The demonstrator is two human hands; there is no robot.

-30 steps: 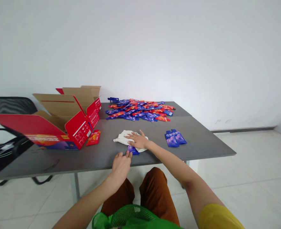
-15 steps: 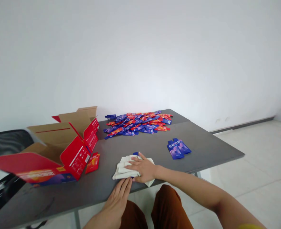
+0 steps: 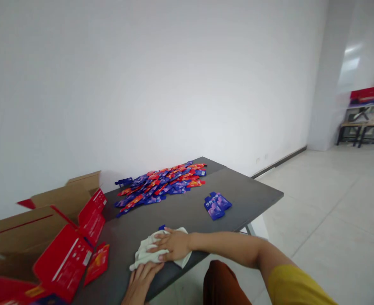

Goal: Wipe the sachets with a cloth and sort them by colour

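Note:
My right hand [image 3: 170,246] lies flat, fingers stretched out, on a white cloth [image 3: 144,253] near the front edge of the grey table [image 3: 247,195]. A corner of a blue packet [image 3: 162,227] peeks out from under the cloth behind the hand. My left hand [image 3: 141,283] rests on the table edge just in front of the cloth, fingers extended and touching its near side. Two blue packets [image 3: 217,205] lie to the right of the cloth.
A heap of several red and blue packets [image 3: 161,185] covers the far part of the table. An open red cardboard box [image 3: 51,237] stands at the left, a red packet [image 3: 98,263] beside it. Tiled floor and distant benches [image 3: 363,129] lie to the right.
The view has swung right and tilted. My right hand stays flat on the cloth, drawn closer to the table's front edge; my left hand has come up against the cloth.

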